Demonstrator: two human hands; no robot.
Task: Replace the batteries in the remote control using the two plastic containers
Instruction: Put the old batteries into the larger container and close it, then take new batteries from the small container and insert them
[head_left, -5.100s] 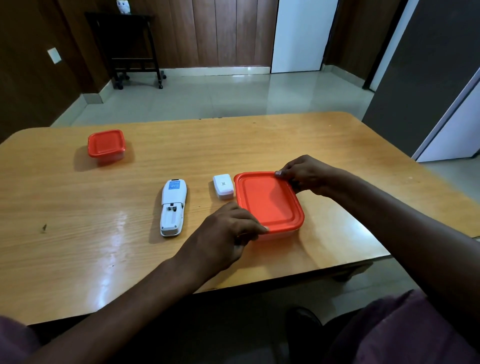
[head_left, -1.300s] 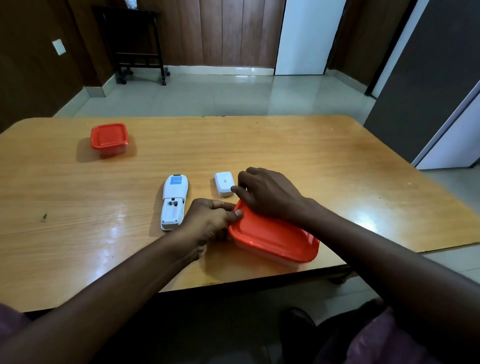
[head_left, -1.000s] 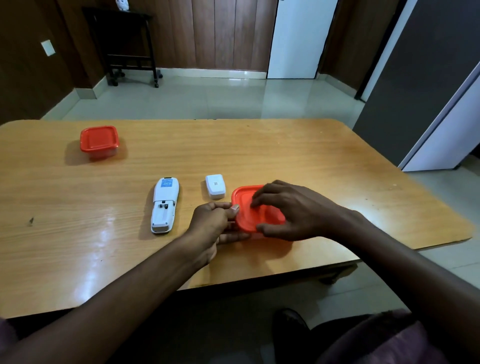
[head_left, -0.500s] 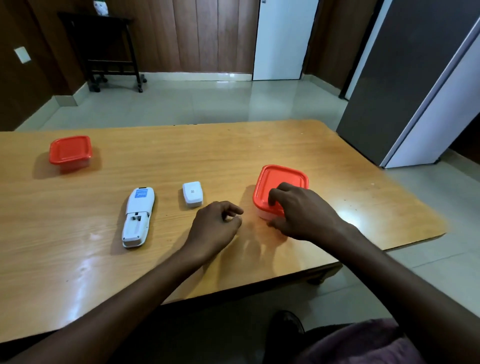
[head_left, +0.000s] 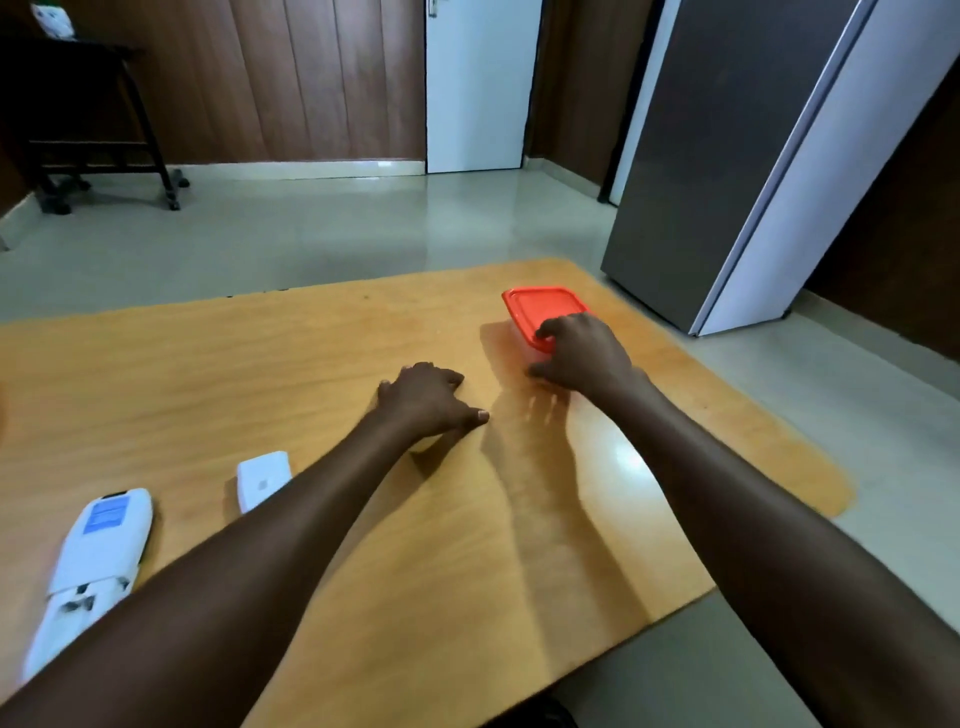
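A: Where is the red box (head_left: 540, 307)?
B: Upper right of the frame, lid on. The right hand (head_left: 584, 358) holds its near side, fingers curled round it.
A: And the left hand (head_left: 428, 397)?
B: It rests on the table (head_left: 467, 519), loosely curled, holding nothing.
A: Which step is this?
B: I think setting the box aside. Next comes the remote (head_left: 96, 561), lower left, with its cover (head_left: 262, 480) beside it.
A: Any room?
B: Lots in the middle. The box sits near the far edge.
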